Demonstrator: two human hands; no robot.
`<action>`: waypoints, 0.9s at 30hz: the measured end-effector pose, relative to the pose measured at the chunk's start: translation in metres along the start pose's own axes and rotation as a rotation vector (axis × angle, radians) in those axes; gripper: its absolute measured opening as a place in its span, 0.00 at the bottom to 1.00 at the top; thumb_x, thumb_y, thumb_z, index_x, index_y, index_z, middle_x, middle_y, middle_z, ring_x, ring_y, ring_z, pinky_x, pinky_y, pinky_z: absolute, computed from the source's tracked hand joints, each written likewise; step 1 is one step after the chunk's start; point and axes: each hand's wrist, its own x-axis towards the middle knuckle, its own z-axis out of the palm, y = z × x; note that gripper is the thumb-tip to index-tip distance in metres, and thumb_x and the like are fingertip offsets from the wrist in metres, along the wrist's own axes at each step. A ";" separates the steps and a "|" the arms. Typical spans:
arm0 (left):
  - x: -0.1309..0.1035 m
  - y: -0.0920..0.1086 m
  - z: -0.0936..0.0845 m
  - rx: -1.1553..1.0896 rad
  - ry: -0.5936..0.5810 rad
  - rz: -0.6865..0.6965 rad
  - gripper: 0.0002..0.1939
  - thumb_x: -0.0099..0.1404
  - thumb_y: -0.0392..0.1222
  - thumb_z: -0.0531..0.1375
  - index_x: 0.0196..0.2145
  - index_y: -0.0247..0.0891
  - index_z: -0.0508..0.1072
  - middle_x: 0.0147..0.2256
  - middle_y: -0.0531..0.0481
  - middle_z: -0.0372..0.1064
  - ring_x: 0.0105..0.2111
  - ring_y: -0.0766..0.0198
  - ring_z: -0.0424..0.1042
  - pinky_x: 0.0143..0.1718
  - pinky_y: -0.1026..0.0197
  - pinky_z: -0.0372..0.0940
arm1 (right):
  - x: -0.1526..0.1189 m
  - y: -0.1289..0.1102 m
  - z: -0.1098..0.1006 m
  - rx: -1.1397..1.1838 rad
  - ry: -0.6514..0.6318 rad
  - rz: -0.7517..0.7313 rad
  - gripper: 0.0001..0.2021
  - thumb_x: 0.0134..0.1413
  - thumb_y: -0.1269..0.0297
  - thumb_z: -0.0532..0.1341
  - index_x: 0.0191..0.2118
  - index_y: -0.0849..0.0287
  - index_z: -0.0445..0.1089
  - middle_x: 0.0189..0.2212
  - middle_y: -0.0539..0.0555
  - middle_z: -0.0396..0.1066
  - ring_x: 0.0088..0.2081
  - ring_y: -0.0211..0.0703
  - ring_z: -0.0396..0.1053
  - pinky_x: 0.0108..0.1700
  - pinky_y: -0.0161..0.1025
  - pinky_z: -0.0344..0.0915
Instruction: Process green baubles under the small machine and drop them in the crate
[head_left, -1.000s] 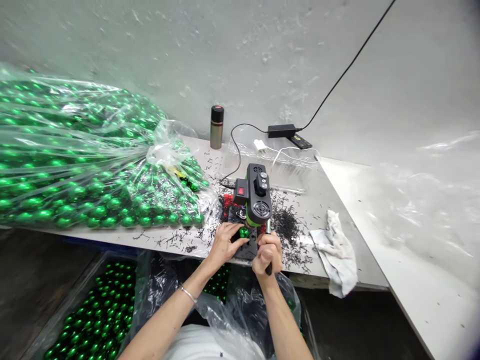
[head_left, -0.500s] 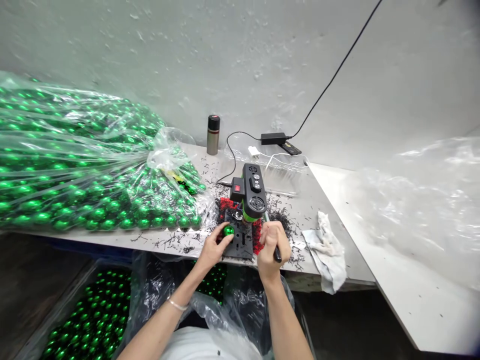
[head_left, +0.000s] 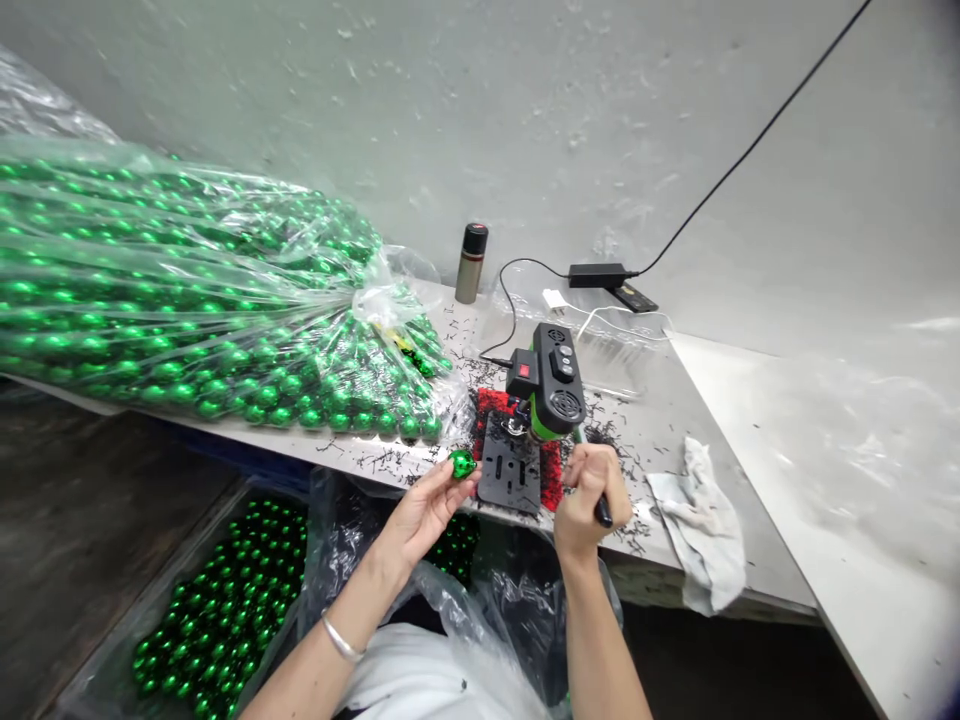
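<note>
My left hand (head_left: 429, 510) holds a shiny green ball (head_left: 462, 463) between its fingertips, just left of the black slotted base plate (head_left: 510, 488). Dark marks show on the ball. My right hand (head_left: 592, 497) is wrapped round a black-ended handle (head_left: 603, 511) at the right side of the small press machine (head_left: 557, 378). The machine has a black top with two round vents and a red switch on its left. Its base stands on a red mat (head_left: 551, 478) strewn with small black bits.
A large clear bag of green balls (head_left: 187, 320) covers the table's left. More balls (head_left: 225, 600) lie in a lined bin below. Behind stand a flask (head_left: 471, 264), a power adapter (head_left: 598, 275) and a clear tray (head_left: 615, 365). A stained cloth (head_left: 703, 530) hangs at the right edge.
The view has shifted, so the scene sits further right. My left hand has drawn the green ball off the base plate to the left. My right hand stays on the handle.
</note>
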 end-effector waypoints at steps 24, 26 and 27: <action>0.002 -0.011 -0.012 0.195 0.072 0.118 0.13 0.56 0.32 0.69 0.41 0.30 0.80 0.33 0.46 0.80 0.31 0.61 0.81 0.33 0.66 0.76 | -0.002 0.007 -0.004 -0.059 -0.003 -0.006 0.16 0.67 0.61 0.54 0.26 0.58 0.64 0.28 0.50 0.67 0.28 0.37 0.68 0.30 0.38 0.65; 0.002 -0.012 -0.012 0.199 0.079 0.100 0.14 0.56 0.32 0.69 0.41 0.30 0.79 0.33 0.45 0.80 0.31 0.61 0.81 0.33 0.66 0.76 | -0.004 0.004 -0.005 -0.012 0.020 0.026 0.08 0.63 0.59 0.59 0.38 0.57 0.70 0.39 0.54 0.71 0.30 0.36 0.70 0.30 0.37 0.67; 0.002 -0.012 -0.012 0.206 0.080 0.092 0.14 0.56 0.32 0.69 0.42 0.30 0.79 0.33 0.45 0.80 0.31 0.61 0.81 0.33 0.66 0.76 | -0.008 0.002 -0.005 0.016 0.046 0.067 0.11 0.61 0.58 0.61 0.47 0.56 0.69 0.47 0.57 0.70 0.30 0.35 0.70 0.30 0.37 0.69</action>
